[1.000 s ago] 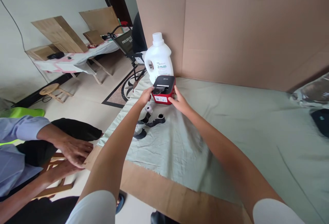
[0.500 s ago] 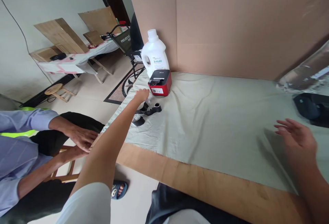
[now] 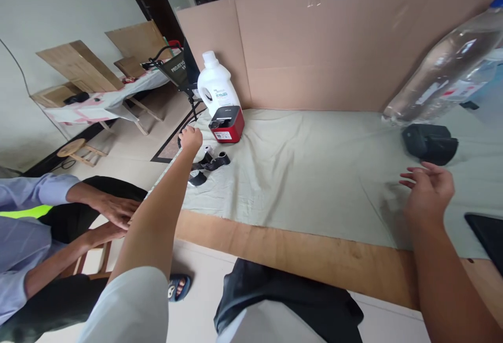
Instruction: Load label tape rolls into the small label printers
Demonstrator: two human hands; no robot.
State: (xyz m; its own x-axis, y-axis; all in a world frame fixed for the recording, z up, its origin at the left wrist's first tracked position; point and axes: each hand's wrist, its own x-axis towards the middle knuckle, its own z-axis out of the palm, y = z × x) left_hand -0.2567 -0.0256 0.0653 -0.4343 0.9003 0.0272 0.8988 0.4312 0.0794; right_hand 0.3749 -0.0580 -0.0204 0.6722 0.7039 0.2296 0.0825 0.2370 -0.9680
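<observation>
My left hand [image 3: 191, 137] is stretched out past the far left edge of the cloth-covered table. Its fingers are curled closed, and a dark edge shows beside them, too hidden to name. Right of it stands a red box with a black top [image 3: 228, 124], in front of a white jug [image 3: 217, 87]. Several black rolls [image 3: 223, 159] with pale cores lie loosely together below. Over the right part of the cloth hovers my right hand [image 3: 429, 188], open and holding nothing. Just beyond its fingertips rests a black, rounded object [image 3: 429, 143].
A cardboard panel [image 3: 306, 65] walls off the table's back. Large clear plastic bottles [image 3: 444, 70] lean at the back right. A dark flat item [image 3: 487, 238] lies at the right edge. On the left sits another person, their hands [image 3: 118, 210] close to my left forearm.
The view has turned to the right. My left hand has moved left, away from the red box. My right hand has come closer to the black rounded object.
</observation>
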